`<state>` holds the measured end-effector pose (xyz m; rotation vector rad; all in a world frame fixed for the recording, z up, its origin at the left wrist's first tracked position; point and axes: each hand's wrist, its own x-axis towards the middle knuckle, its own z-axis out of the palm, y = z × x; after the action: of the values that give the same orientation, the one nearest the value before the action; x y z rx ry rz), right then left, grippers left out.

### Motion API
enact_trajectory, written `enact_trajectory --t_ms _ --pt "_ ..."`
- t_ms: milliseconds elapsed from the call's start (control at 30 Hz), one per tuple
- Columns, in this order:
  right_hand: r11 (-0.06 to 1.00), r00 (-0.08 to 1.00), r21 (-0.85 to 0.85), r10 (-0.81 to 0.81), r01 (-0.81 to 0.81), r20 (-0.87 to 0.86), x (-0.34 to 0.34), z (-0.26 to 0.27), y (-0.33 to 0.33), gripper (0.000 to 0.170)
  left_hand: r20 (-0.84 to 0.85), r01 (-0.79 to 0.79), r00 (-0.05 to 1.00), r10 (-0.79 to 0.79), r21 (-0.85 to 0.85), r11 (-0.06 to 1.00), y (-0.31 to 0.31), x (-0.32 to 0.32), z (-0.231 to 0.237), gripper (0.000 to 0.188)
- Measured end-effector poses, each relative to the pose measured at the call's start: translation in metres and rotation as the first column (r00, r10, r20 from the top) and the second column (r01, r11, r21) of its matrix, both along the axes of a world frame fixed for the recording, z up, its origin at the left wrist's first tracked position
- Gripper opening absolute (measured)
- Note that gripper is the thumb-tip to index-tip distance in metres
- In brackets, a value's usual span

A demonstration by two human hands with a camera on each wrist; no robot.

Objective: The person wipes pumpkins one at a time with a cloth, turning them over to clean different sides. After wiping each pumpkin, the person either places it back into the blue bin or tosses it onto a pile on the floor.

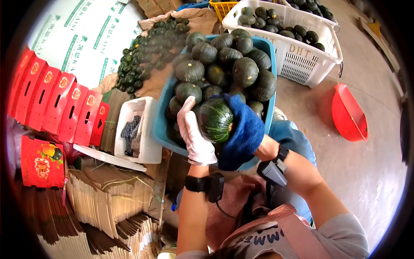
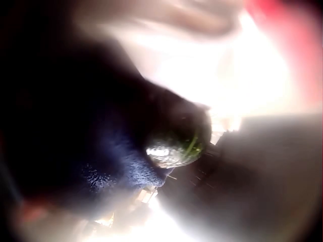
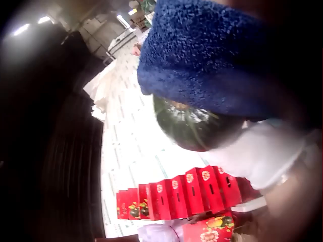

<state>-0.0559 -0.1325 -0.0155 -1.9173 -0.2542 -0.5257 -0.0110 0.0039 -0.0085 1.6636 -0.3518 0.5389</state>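
A glossy dark green kabocha pumpkin with lighter streaks is held up over the blue tub. My left hand, in a white glove, grips the pumpkin from its left side. A dark blue terry towel covers most of my right hand, which holds it against the pumpkin's right side. The fingers are hidden under the cloth. In the right wrist view the towel lies over one end of the pumpkin, and the white glove meets the other.
More pumpkins fill the tub. Behind it stands a white crate of pumpkins; a red basin lies to the right. Small pumpkins cover a cloth at the back. Red boxes, a foam box and stacked cardboard stand left.
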Motion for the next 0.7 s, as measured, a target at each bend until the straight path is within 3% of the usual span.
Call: enact_trajectory --t_ms 67,100,133,200,233,267,300,367,400,433,467,500,533,600,633,667,700 --pt "0.999 0.995 -0.029 0.047 -0.045 0.091 0.014 -0.005 -0.018 0.062 -0.152 0.089 0.980 -0.130 -0.248 0.965 -0.006 -0.006 0.006 0.046" --pt "0.995 0.991 -0.017 0.098 -0.097 0.093 0.017 -0.004 -0.026 0.063 -0.257 0.174 0.938 -0.233 -0.230 0.957 -0.012 -0.025 0.036 0.047" --pt "0.987 0.984 0.017 0.160 -0.162 0.073 0.019 -0.002 -0.031 0.064 -0.323 0.250 0.869 -0.376 -0.370 0.895 -0.010 -0.015 0.032 0.058" --pt "0.953 0.967 0.166 0.254 -0.254 0.019 0.015 0.003 -0.034 0.065 -0.377 0.305 0.824 -0.422 -0.333 0.893 -0.018 -0.034 0.036 0.064" --pt "0.931 0.963 0.258 0.268 -0.259 -0.001 0.011 0.004 -0.031 0.066 -0.452 0.295 0.713 -0.536 -0.500 0.814 -0.011 -0.030 0.029 0.065" --pt "0.898 0.963 0.369 0.267 -0.240 -0.024 0.006 0.007 -0.024 0.066 -0.419 0.269 0.703 -0.574 -0.591 0.761 -0.013 -0.030 0.019 0.058" --pt "0.833 0.960 0.511 0.275 -0.212 -0.048 0.004 0.009 -0.019 0.067 -0.324 0.291 0.764 -0.558 -0.598 0.747 -0.015 -0.030 0.008 0.055" --pt "0.572 0.949 0.813 0.301 -0.105 -0.089 0.002 0.017 -0.006 0.068 -0.133 0.337 0.868 -0.479 -0.553 0.762 -0.023 -0.028 -0.002 0.055" --pt "0.486 0.951 0.871 0.298 -0.072 -0.087 0.005 0.021 -0.003 0.069 -0.103 0.326 0.870 -0.482 -0.613 0.720 -0.026 -0.030 -0.003 0.056" --pt "0.495 0.951 0.864 0.300 -0.091 -0.072 0.008 0.017 -0.005 0.069 -0.057 0.319 0.915 -0.400 -0.503 0.803 -0.024 -0.025 -0.013 0.061" --pt "0.860 0.996 0.505 0.092 -0.073 -0.014 0.010 0.005 -0.009 0.071 0.001 0.292 0.949 -0.316 -0.390 0.873 -0.023 -0.019 -0.021 0.068" --pt "0.997 0.987 0.037 -0.072 0.067 0.143 0.010 0.002 -0.012 0.073 0.042 0.300 0.952 -0.302 -0.310 0.902 -0.022 -0.017 -0.016 0.068" --pt "0.983 0.976 -0.153 -0.070 0.103 0.208 0.009 0.001 -0.015 0.076 0.031 0.291 0.955 -0.294 -0.261 0.920 -0.019 -0.019 -0.014 0.068" --pt "0.996 0.957 -0.095 0.024 0.003 0.288 0.006 0.002 -0.016 0.071 -0.058 0.317 0.941 -0.335 -0.205 0.926 -0.014 -0.026 -0.007 0.067" --pt "0.997 0.955 -0.083 0.014 0.011 0.297 0.003 0.003 -0.017 0.063 -0.164 0.343 0.888 -0.430 -0.386 0.856 -0.011 -0.030 -0.007 0.062" --pt "0.996 0.975 -0.061 0.071 -0.060 0.209 0.002 -0.009 -0.020 0.068 -0.239 0.323 0.855 -0.461 -0.451 0.832 -0.011 -0.032 -0.012 0.063" --pt "0.992 0.983 0.037 0.112 -0.119 0.146 -0.002 -0.019 -0.022 0.071 -0.172 0.344 0.892 -0.417 -0.341 0.875 -0.011 -0.029 -0.020 0.064"
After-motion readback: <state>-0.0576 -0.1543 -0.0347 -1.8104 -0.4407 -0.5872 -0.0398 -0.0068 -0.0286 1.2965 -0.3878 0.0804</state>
